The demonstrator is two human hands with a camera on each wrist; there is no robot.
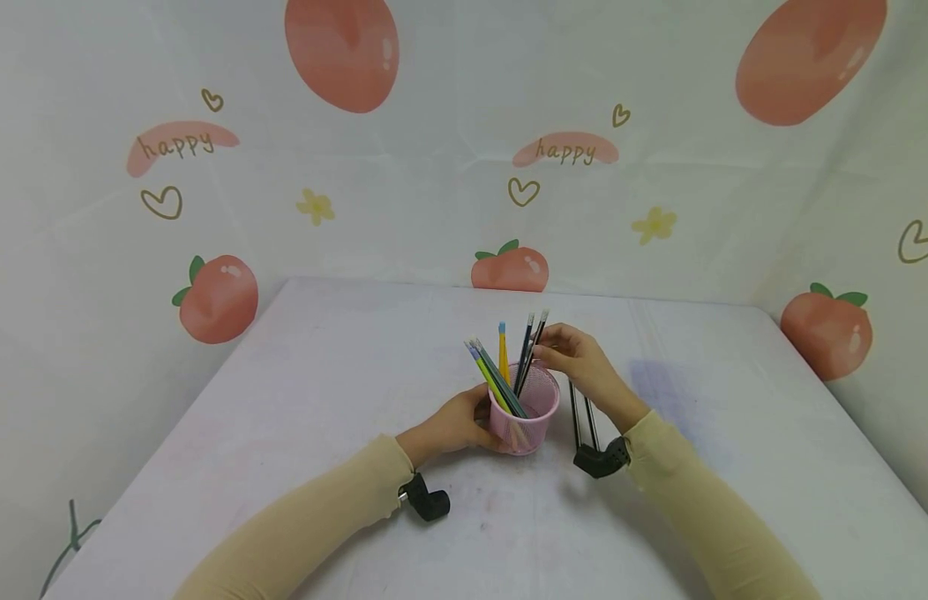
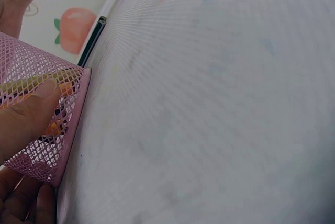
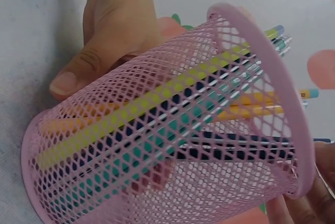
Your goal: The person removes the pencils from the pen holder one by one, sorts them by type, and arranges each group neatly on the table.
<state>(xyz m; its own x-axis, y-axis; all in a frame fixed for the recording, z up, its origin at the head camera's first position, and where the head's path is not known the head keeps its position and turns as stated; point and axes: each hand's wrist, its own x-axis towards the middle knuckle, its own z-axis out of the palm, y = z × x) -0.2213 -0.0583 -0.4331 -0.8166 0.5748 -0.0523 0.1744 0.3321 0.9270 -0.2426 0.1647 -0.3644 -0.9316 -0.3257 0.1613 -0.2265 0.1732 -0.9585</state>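
Observation:
A pink mesh pencil cup [image 1: 529, 429] stands on the table with several pencils in it. My left hand [image 1: 458, 427] grips the cup from its left side, thumb along the near wall and the other fingers behind. Among the pencils are a lime-green pencil [image 3: 131, 113], teal pencils [image 3: 172, 130] and yellow-orange pencils [image 1: 504, 350], all leaning in the cup. My right hand [image 1: 587, 367] is at the far right of the rim, thumb and fingertips pinching a dark pencil [image 1: 540, 327] near its upper end.
Two dark pencils [image 1: 574, 412] lie on the white-covered table [image 1: 343, 358] under my right wrist. Black wrist cameras [image 1: 428, 500] hang from both sleeves. Behind the table rises a printed backdrop [image 1: 433, 183] with fruit, hearts and flowers.

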